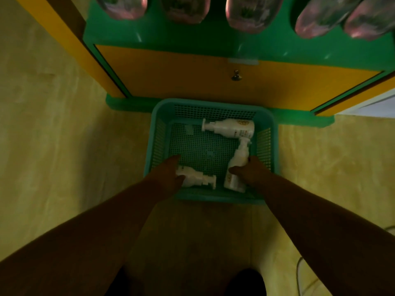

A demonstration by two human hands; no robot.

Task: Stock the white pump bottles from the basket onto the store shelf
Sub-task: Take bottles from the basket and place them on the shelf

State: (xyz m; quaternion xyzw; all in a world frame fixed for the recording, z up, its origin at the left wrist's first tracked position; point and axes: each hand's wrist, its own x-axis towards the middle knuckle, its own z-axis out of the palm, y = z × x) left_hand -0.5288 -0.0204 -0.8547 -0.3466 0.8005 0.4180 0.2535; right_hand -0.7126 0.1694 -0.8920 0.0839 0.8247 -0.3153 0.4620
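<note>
A teal plastic basket (268, 116) sits on the floor against the shelf unit and holds three white pump bottles, all lying down. My left hand (166, 174) is wrapped around the body of the front-left bottle (198, 178), whose pump points right. My right hand (251, 173) grips the front-right bottle (237, 165), whose pump points away from me. The third bottle (233, 128) lies loose at the back of the basket, pump to the left. The green shelf (192, 43) is above, at the top of the view.
Several pink-tinted bottles (183, 9) stand in a row on the green shelf. Below it is an orange cabinet door with a small knob (236, 76). Yellowish floor lies on both sides of the basket. A thin cable (299, 272) runs at the lower right.
</note>
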